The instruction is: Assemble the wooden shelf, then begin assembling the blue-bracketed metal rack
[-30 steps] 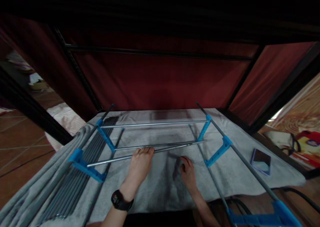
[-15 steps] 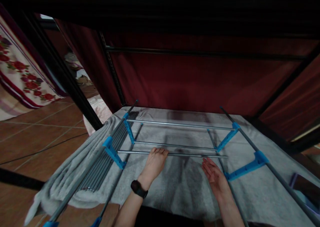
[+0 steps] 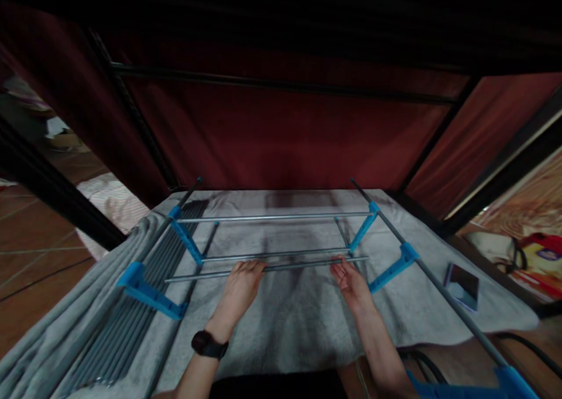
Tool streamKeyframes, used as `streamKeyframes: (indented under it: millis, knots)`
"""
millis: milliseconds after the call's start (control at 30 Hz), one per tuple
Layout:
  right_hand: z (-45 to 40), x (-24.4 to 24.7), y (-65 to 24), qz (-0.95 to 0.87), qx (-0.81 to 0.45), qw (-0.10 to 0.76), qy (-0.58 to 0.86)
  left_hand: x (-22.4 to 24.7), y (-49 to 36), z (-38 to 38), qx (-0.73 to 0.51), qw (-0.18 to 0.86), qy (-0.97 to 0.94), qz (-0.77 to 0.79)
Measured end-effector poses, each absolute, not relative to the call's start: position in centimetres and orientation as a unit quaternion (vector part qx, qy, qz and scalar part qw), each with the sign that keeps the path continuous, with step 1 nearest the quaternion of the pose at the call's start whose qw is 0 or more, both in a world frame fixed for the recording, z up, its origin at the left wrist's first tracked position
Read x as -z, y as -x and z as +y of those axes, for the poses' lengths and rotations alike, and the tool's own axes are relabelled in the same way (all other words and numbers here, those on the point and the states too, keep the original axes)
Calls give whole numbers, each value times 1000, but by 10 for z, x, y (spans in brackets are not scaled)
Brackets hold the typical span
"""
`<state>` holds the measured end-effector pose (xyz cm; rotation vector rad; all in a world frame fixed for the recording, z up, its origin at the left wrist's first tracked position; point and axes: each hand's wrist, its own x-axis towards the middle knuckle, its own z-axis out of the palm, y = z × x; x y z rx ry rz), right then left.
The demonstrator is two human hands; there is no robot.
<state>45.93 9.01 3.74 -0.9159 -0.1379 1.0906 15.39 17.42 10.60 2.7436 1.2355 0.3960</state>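
A loose grey metal tube (image 3: 298,265) lies crosswise in front of me between the two sides of a rack frame. Its left part is in the closed fingers of my left hand (image 3: 243,285), which wears a dark watch (image 3: 209,345). Farther right, my right hand (image 3: 351,283) has its fingertips closed at the same tube, palm turned up. Blue plastic brackets (image 3: 151,293) join the long tubes on the left side, and a matching bracket (image 3: 393,268) sits on the right. Two crossbars, a far crossbar (image 3: 276,217) and a lower crossbar (image 3: 276,255), span the frame.
A row of grey tubes (image 3: 127,323) lies at the left on the grey blanket (image 3: 281,328). To the right is a phone (image 3: 463,286). Dark metal posts (image 3: 57,182) and a dark red curtain (image 3: 281,141) surround the space.
My view has swung to the right. My right hand, open below the tube before, now has its fingers at it. The left hand keeps its grip, and the tube slants more.
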Motion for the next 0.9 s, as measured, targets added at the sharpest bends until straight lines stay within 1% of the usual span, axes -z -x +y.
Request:
streamKeyframes:
  millis: [167, 400, 600, 900]
  knots:
    - [91, -45, -458, -80, -481, 760, 430, -104, -156, 173, -127, 52, -901, 411]
    - [83, -47, -458, -66, -485, 762, 424, -102, -161, 166, -132, 53, -907, 397]
    - [89, -37, -449, -70, -501, 754, 419, -91, -157, 169, -127, 49, -909, 394]
    - [102, -19, -441, -62, -524, 730, 435, -74, -151, 175, -106, 78, -903, 408]
